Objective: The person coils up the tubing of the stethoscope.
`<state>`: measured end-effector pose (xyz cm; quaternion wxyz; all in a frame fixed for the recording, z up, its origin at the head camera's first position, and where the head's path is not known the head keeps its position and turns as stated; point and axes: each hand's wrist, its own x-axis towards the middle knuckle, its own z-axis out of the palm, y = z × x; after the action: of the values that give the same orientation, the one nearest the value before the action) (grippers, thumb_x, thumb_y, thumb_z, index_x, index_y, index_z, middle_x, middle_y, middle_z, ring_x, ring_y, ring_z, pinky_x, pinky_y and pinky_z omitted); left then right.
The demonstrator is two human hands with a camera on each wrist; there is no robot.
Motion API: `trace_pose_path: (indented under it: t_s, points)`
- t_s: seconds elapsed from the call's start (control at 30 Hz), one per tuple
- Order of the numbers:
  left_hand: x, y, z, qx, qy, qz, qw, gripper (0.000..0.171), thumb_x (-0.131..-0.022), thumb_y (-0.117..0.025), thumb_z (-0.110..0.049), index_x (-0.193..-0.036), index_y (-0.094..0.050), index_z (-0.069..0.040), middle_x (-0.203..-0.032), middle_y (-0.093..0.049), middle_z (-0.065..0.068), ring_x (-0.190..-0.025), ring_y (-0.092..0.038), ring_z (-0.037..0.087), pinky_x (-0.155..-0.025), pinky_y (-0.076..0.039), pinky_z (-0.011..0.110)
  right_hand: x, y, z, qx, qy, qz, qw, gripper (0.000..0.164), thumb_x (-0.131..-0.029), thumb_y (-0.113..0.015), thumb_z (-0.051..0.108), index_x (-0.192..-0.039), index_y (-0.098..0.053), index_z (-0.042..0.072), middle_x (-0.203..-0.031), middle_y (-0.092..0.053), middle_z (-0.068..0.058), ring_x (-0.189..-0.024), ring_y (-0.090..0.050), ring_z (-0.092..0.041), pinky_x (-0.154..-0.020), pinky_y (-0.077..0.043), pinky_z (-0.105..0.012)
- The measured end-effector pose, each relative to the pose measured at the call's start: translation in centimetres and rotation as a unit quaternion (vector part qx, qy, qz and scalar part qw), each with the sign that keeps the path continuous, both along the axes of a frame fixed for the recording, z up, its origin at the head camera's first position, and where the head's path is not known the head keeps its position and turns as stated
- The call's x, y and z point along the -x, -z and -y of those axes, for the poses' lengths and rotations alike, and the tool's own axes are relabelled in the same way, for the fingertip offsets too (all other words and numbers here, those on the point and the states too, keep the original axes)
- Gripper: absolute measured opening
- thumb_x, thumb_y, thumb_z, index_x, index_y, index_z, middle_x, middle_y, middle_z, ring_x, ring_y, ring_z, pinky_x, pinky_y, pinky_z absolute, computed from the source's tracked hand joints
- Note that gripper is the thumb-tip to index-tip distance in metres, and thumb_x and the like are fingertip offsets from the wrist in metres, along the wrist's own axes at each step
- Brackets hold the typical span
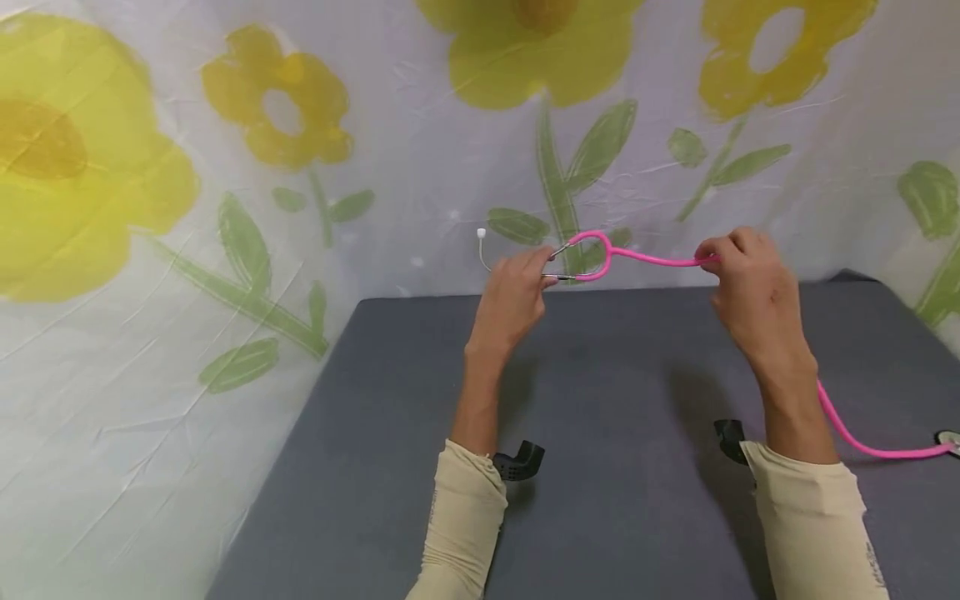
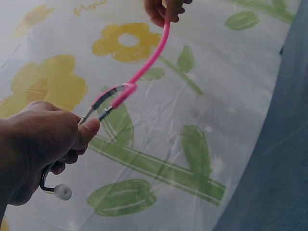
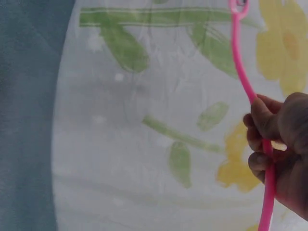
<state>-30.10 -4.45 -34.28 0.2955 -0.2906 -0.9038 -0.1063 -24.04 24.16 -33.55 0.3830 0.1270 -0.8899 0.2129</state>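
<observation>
A stethoscope with pink tubing (image 1: 652, 259) is held up between both hands above the far edge of the table. My left hand (image 1: 510, 292) grips its metal ear tubes close to the pink fork; a white eartip (image 2: 62, 191) pokes out below that hand in the left wrist view. My right hand (image 1: 757, 292) pinches the single pink tube some way to the right of the fork, and the right wrist view shows the fingers curled round it. From there the tube hangs behind the right forearm to the chest piece (image 1: 949, 440), which lies on the table at the right edge.
A dark grey cloth covers the table (image 1: 600, 517). Behind and to the left hangs a white sheet (image 1: 405, 167) printed with yellow flowers and green leaves. Black curved pieces (image 1: 520, 461) show beside both sleeves.
</observation>
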Motion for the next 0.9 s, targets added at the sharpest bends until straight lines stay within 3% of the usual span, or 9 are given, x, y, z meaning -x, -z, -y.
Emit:
trace_pose_path:
  t_s: [0.17, 0.3, 0.4, 0.57, 0.67, 0.77, 0.9]
  points:
    - [-0.4, -0.3, 0.2, 0.014, -0.018, -0.021, 0.9995, 0.028, -0.095, -0.075, -0.013, -0.122, -0.070, -0.007, -0.106, -0.078, 0.006, -0.104, -0.075, 0.022, -0.079, -0.054, 0.040, -0.5, -0.9, 0.7, -0.075, -0.086, -0.025, 0.993, 0.017, -0.083, -0.076, -0.015, -0.094, -0.073, -0.002, -0.088, -0.067, -0.015, -0.087, -0.062, -0.037, -0.073, -0.048, -0.046]
    - [-0.7, -0.4, -0.3, 0.048, -0.024, -0.040, 0.9978, 0.028, -0.093, -0.078, -0.014, -0.119, -0.071, -0.010, -0.104, -0.079, 0.003, -0.101, -0.075, 0.020, -0.077, -0.053, 0.037, -0.9, -1.2, 1.9, -0.067, -0.174, 0.008, 0.982, 0.020, -0.082, -0.077, -0.015, -0.094, -0.074, 0.001, -0.089, -0.069, -0.007, -0.086, -0.063, -0.022, -0.075, -0.044, -0.019]
    - [-1.4, -0.7, -0.8, 0.073, -0.017, -0.035, 0.9965, 0.029, -0.094, -0.077, -0.015, -0.122, -0.071, -0.011, -0.108, -0.079, 0.001, -0.103, -0.075, 0.018, -0.080, -0.054, 0.035, -0.8, -1.1, 3.4, -0.036, -0.211, 0.030, 0.976, 0.018, -0.084, -0.075, -0.015, -0.093, -0.072, 0.000, -0.090, -0.067, -0.006, -0.084, -0.061, -0.016, -0.075, -0.040, -0.008]
    - [-2.3, -1.3, -1.6, 0.116, 0.008, 0.043, 0.9923, 0.042, -0.100, -0.070, -0.028, -0.137, -0.065, -0.009, -0.126, -0.075, 0.003, -0.118, -0.071, 0.018, -0.097, -0.053, 0.035, -0.1, -0.1, 5.6, 0.016, -0.208, 0.014, 0.978, 0.011, -0.089, -0.072, -0.014, -0.091, -0.068, -0.003, -0.089, -0.064, -0.011, -0.083, -0.063, -0.022, -0.075, -0.041, -0.010]
    - [-2.8, -1.3, -2.2, 0.126, 0.026, 0.083, 0.9882, 0.055, -0.099, -0.068, -0.047, -0.140, -0.063, -0.011, -0.124, -0.074, 0.003, -0.116, -0.069, 0.019, -0.102, -0.052, 0.036, 0.0, 0.3, 6.2, 0.035, -0.189, -0.004, 0.981, 0.010, -0.088, -0.073, -0.013, -0.092, -0.068, -0.005, -0.091, -0.063, -0.015, -0.084, -0.062, -0.027, -0.074, -0.042, -0.014]
    - [-3.0, -1.3, -2.8, 0.118, 0.039, 0.091, 0.9881, 0.061, -0.096, -0.066, -0.061, -0.133, -0.066, -0.013, -0.110, -0.073, 0.001, -0.102, -0.070, 0.017, -0.096, -0.052, 0.034, 0.3, 0.7, 6.6, 0.043, -0.172, -0.018, 0.984, 0.011, -0.087, -0.075, -0.012, -0.093, -0.069, -0.006, -0.091, -0.061, -0.017, -0.084, -0.059, -0.030, -0.075, -0.042, -0.022]
    - [-3.3, -1.2, -3.5, 0.115, 0.037, 0.085, 0.9890, 0.048, -0.101, -0.061, -0.056, -0.122, -0.069, -0.014, -0.100, -0.071, -0.002, -0.092, -0.068, 0.015, -0.086, -0.049, 0.030, 0.7, 1.1, 7.2, 0.040, -0.168, -0.026, 0.985, 0.012, -0.085, -0.078, -0.011, -0.091, -0.069, -0.005, -0.089, -0.060, -0.017, -0.085, -0.056, -0.033, -0.076, -0.041, -0.035]
